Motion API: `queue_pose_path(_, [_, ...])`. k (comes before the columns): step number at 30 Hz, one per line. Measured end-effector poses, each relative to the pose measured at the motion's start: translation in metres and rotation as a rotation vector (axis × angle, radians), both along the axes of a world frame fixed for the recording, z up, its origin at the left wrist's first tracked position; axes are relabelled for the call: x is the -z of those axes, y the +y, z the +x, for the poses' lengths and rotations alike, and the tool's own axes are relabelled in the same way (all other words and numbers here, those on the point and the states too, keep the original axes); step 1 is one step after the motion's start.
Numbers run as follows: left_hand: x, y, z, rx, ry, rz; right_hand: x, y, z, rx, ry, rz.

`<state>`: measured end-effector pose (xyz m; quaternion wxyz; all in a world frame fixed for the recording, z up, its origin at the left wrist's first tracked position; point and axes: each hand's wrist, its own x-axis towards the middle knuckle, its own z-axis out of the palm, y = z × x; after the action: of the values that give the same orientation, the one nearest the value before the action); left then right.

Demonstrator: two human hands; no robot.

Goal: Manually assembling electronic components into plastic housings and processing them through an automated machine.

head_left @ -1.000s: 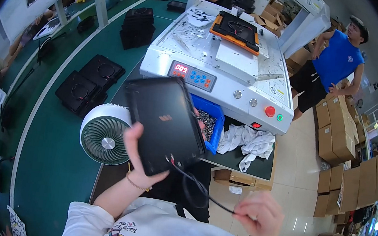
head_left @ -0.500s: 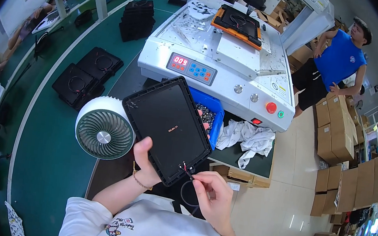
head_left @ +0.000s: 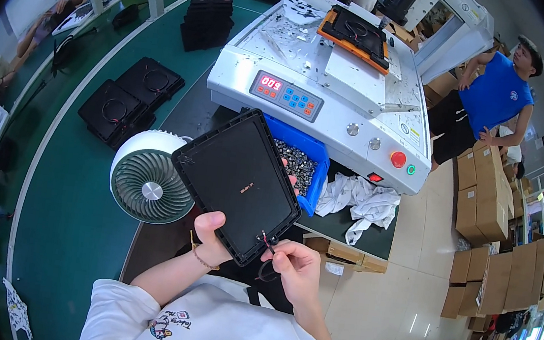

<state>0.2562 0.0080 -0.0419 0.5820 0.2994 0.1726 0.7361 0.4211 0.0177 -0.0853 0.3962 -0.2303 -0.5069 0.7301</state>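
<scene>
My left hand [head_left: 212, 239] grips a black rectangular plastic cover [head_left: 234, 175] by its lower left edge, thumb on top; some fingertips show past its far right edge. The cover is held tilted in the air, raised rim facing up. From its near right corner come thin red and dark wires that run into a black cable [head_left: 267, 271]. My right hand [head_left: 298, 267] pinches this cable close to the corner, between thumb and fingers. Behind the cover a blue bin [head_left: 315, 192] holds many small metal nut-like parts.
A white press machine [head_left: 228, 83] with a red-digit panel carries another black cover [head_left: 357, 31] on an orange fixture. A round fan [head_left: 154, 176] stands left of my hands. Stacked black covers [head_left: 117, 107] lie on the green table [head_left: 55, 225]. White cloth [head_left: 360, 201] lies beside the bin.
My right hand has moved up and left along the cable, closer to the cover's corner. The cable's loop looks smaller. The left hand still holds the cover; the view has shifted slightly.
</scene>
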Motion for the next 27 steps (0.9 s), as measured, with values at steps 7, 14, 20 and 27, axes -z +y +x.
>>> queue_pose_path(7, [0.007,-0.004,0.004,0.062,-0.096,-0.011,0.009,-0.004,-0.007,0.081,-0.004,-0.021])
queue_pose_path(14, [0.014,-0.006,0.006,0.034,-0.088,-0.024,0.024,-0.007,-0.004,0.083,0.043,-0.188])
queue_pose_path(20, [0.016,-0.012,0.004,0.06,-0.16,-0.016,0.029,-0.012,-0.017,0.197,-0.016,0.017])
queue_pose_path(27, [0.038,-0.038,0.019,-0.025,-0.551,-0.109,0.033,-0.015,-0.037,0.327,0.238,0.073])
